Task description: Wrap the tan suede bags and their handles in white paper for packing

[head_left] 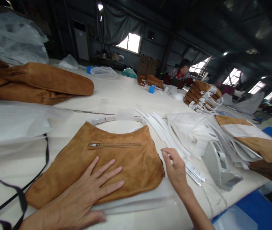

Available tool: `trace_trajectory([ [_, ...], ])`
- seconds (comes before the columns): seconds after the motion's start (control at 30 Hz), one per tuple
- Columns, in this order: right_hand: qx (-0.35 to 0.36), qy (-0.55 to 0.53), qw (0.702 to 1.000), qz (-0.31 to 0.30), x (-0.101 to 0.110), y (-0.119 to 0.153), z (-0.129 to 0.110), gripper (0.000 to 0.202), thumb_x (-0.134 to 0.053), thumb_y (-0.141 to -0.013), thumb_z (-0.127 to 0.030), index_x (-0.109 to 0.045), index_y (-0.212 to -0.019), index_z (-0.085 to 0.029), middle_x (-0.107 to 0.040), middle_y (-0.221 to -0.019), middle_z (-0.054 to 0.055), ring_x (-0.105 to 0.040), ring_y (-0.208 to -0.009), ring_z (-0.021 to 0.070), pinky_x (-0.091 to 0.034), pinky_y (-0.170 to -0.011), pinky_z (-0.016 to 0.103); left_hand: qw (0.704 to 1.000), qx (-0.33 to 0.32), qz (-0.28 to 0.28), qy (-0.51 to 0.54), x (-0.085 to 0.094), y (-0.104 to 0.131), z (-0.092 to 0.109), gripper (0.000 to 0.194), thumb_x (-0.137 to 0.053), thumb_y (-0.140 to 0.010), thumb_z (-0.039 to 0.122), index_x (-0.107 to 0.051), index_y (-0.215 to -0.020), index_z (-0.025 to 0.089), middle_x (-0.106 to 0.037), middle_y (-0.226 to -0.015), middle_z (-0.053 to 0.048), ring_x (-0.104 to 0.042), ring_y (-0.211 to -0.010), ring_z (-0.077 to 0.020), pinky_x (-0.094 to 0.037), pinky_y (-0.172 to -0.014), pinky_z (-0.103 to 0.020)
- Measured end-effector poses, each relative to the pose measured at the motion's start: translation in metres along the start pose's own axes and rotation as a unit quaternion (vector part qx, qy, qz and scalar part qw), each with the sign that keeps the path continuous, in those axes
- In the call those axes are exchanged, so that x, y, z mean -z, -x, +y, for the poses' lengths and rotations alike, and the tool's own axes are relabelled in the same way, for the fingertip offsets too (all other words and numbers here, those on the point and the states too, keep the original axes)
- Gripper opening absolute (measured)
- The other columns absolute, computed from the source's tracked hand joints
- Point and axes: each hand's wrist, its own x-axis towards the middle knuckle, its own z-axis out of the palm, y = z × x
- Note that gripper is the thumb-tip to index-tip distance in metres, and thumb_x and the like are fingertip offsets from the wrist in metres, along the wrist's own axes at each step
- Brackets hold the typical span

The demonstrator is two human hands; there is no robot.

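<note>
Material with a soft, suede-like nap makes up the bag, tan brown and mottled with darker and lighter patches. It lies flat on the pale surface, right in front of the person, partly over a translucent sheet that shows along its lower edge. The shape is wide: the top edge dips in a shallow curve between two raised corners, the left side slopes outward to a long lower corner, and the right side runs down to a blunter one. Faint creases ripple the right half. Below the dip runs a straight zipper with brown tape, its pull at the left end and whitish. Behind the top edge arches the handle, covered in pale wrapping.

The hands are apart. The left hand is spread on the bag's lower middle, palm down, fingers separated. The right hand is at the bag's right edge, thumb and forefinger bent close together; whether they pinch anything I cannot tell. White strips lie just beyond it, a grey dispenser-like device stands farther right, and more brown bags lie at the far left.
</note>
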Motion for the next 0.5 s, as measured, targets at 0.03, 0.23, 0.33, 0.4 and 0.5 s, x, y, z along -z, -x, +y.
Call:
trace_trajectory([
  [0.03, -0.046, 0.079, 0.996, 0.004, 0.004, -0.008, 0.014, 0.030, -0.037, -0.103, -0.030, -0.064, -0.104, -0.018, -0.068, -0.103, 0.007, -0.065, -0.095, 0.0156, -0.052, -0.085, 0.028, 1.000, 0.003, -0.003, 0.011, 0.000, 0.000, 0.000, 0.081, -0.049, -0.086, 0.072, -0.030, -0.153, 0.032, -0.040, -0.155, -0.006, -0.030, -0.146, -0.0308, 0.023, -0.117, -0.051],
  [0.23, -0.130, 0.287, 0.946, -0.080, 0.003, -0.033, 0.059, 0.009, -0.060, -0.087, -0.017, -0.065, -0.093, -0.013, -0.065, -0.096, 0.013, -0.064, -0.086, 0.0242, -0.045, -0.067, 0.029, 0.993, 0.037, -0.029, 0.106, -0.006, 0.007, -0.001, 0.087, -0.051, -0.086, 0.071, -0.019, -0.156, 0.031, -0.035, -0.158, -0.008, -0.025, -0.148, -0.0312, 0.020, -0.116, -0.056],
  [0.33, -0.130, 0.311, 0.937, -0.094, -0.002, -0.037, 0.060, 0.010, -0.055, -0.085, -0.008, -0.064, -0.089, -0.012, -0.063, -0.096, 0.015, -0.063, -0.084, 0.0245, -0.041, -0.064, 0.029, 0.988, 0.056, -0.043, 0.139, -0.011, 0.010, -0.003, 0.084, -0.053, -0.089, 0.064, -0.016, -0.157, 0.031, -0.029, -0.161, -0.008, -0.022, -0.149, -0.0304, 0.018, -0.117, -0.057],
  [0.4, -0.134, 0.313, 0.936, -0.092, -0.004, -0.041, 0.059, 0.015, -0.050, -0.082, -0.003, -0.062, -0.086, -0.012, -0.063, -0.094, 0.016, -0.063, -0.082, 0.0238, -0.041, -0.065, 0.029, 0.984, 0.066, -0.051, 0.160, -0.012, 0.011, -0.004, 0.080, -0.054, -0.091, 0.057, -0.016, -0.156, 0.032, -0.026, -0.162, -0.008, -0.020, -0.150, -0.0310, 0.014, -0.117, -0.060],
  [0.5, -0.145, 0.296, 0.941, -0.078, -0.003, -0.047, 0.059, 0.013, -0.051, -0.078, -0.004, -0.060, -0.083, -0.012, -0.062, -0.088, 0.015, -0.063, -0.081, 0.0245, -0.041, -0.065, 0.030, 0.978, 0.074, -0.063, 0.186, -0.010, 0.011, -0.004, 0.077, -0.058, -0.089, 0.042, -0.021, -0.155, 0.032, -0.024, -0.163, -0.009, -0.018, -0.150, -0.0333, 0.009, -0.116, -0.067],
])
